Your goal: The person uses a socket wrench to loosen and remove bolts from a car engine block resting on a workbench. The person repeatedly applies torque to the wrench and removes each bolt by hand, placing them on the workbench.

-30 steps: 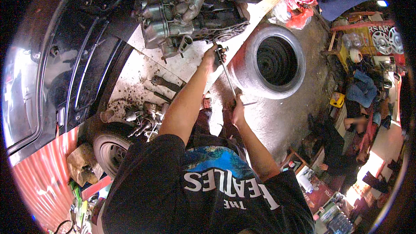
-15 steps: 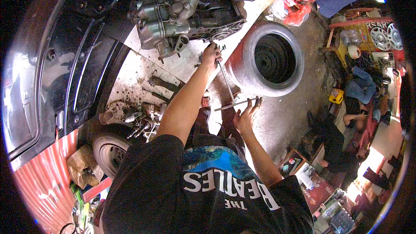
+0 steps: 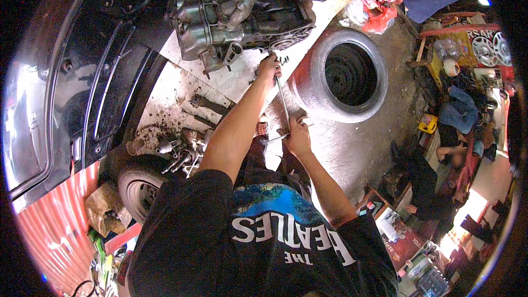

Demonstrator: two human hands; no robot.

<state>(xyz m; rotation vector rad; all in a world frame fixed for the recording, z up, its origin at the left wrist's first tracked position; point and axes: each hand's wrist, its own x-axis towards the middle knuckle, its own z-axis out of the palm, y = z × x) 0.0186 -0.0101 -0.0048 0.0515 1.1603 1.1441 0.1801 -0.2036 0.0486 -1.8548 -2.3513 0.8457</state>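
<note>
Plainly, right hand (image 3: pixel 299 137) around slender metal T-bar (image 3: pixel 282 99)

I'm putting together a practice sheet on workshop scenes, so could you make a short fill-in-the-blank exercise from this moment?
1. The left hand and right hand both hold a metal tool shaped like the letter ____.
2. The hand nearer the engine is the ____ one.
3. In the picture, the large tire is to the ____ of the tool.
4. The plastic jug is coloured ____.

Missing words: T; left; right; yellow.
</note>
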